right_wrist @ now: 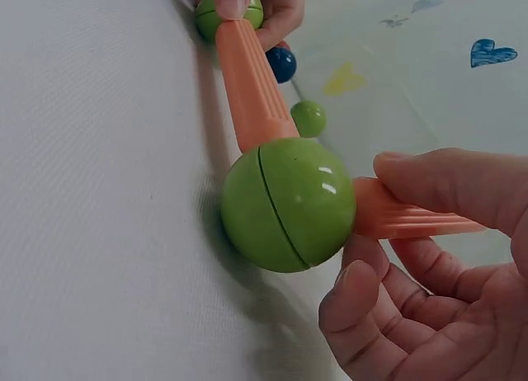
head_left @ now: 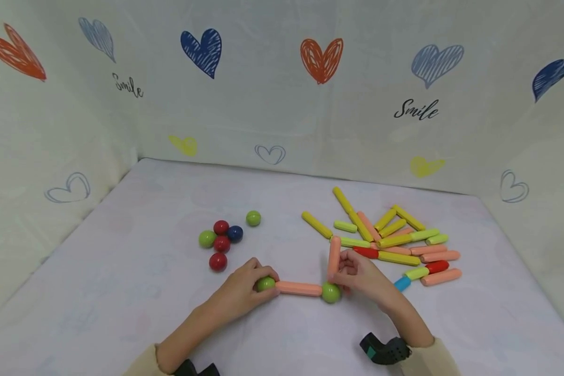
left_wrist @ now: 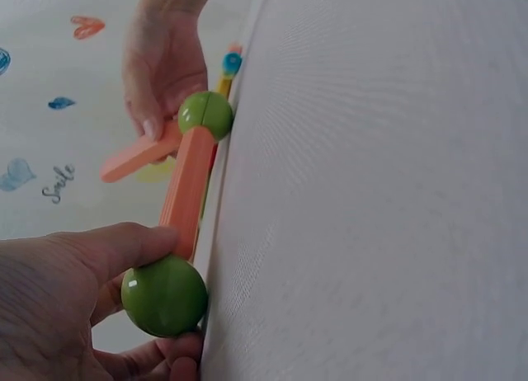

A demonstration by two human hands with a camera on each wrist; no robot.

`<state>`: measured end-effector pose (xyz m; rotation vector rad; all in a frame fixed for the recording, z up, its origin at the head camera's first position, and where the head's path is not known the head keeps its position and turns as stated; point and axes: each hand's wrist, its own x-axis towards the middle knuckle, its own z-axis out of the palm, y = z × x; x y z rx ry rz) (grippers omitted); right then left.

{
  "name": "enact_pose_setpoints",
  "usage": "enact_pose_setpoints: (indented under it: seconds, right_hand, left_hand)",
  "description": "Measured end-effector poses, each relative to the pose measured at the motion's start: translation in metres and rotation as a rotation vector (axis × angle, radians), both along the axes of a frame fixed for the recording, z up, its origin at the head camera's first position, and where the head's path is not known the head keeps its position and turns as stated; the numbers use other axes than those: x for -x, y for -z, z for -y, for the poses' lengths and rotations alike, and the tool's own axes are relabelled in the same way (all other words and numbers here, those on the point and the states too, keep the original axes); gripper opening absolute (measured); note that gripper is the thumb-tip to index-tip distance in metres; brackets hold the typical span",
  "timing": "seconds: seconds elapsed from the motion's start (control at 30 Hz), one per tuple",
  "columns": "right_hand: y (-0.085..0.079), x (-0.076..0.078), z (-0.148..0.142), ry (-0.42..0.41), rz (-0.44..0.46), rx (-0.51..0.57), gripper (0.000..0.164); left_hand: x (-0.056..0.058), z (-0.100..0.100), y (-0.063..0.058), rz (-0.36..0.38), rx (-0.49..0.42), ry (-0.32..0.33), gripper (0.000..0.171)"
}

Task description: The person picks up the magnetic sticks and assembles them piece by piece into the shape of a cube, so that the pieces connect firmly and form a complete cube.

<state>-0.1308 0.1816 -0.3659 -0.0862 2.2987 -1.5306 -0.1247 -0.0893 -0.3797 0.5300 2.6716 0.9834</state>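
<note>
My left hand [head_left: 242, 287] grips a green ball [head_left: 265, 284] at the left end of a salmon-coloured ridged rod [head_left: 300, 289]. Its thumb lies along the rod's end in the left wrist view. The rod's right end meets a second green ball [head_left: 330, 293], which has a seam line across it. With thumb and fingers, my right hand [head_left: 364, 275] pinches another salmon rod [head_left: 334, 256], whose near end is right at that second ball [right_wrist: 289, 204]. This rod points away from me, roughly at a right angle to the first.
Right of the hands lies a loose pile of yellow, lime, red, blue and salmon rods [head_left: 395, 241]. To the left are several red balls [head_left: 218, 262], a blue ball [head_left: 235, 233] and two more green balls [head_left: 253, 218]. A white curtain [head_left: 272, 115] with printed hearts borders the table [head_left: 122, 261].
</note>
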Motion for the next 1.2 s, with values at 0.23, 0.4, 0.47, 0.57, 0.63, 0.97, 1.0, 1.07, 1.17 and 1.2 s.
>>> enact_pose_setpoints:
  seconds: [0.23,0.4,0.47,0.57,0.63,0.97,1.0,1.07,1.17,1.2]
  right_hand:
    - [0.008,0.001,0.000,-0.032,0.016,-0.005,0.044]
    - [0.012,0.001,0.000,-0.033,0.035,-0.014,0.043]
    - [0.012,0.001,0.001,-0.023,0.041,-0.025,0.043]
    - [0.012,0.000,0.002,-0.008,0.049,-0.034,0.044]
    - [0.011,0.000,0.003,0.004,0.055,-0.041,0.043]
    - [0.011,0.000,0.005,0.041,0.089,-0.060,0.042]
    - [0.011,0.000,0.005,0.041,0.089,-0.060,0.042]
    - [0.011,0.000,0.004,0.040,0.087,-0.058,0.042]
    - [0.012,-0.001,0.005,0.036,0.084,-0.055,0.043]
    - [0.012,-0.001,0.005,0.033,0.083,-0.053,0.043]
  left_hand:
    - [0.001,0.002,-0.002,0.013,-0.002,0.044,0.016]
    - [0.001,0.005,-0.003,0.021,0.002,0.094,0.016]
    - [0.001,0.005,-0.003,0.029,0.004,0.105,0.017]
    - [0.002,0.006,-0.005,0.038,0.005,0.114,0.018]
    - [0.002,0.006,-0.005,0.045,0.009,0.118,0.019]
    - [0.003,0.014,-0.015,0.031,0.032,0.113,0.031]
    - [0.004,0.016,-0.017,0.017,0.029,0.106,0.029]
    - [0.007,0.021,-0.021,-0.020,0.013,0.080,0.024]
    - [0.014,0.032,-0.026,-0.111,-0.035,0.051,0.017]
    - [0.017,0.036,-0.027,-0.144,-0.052,0.037,0.016]
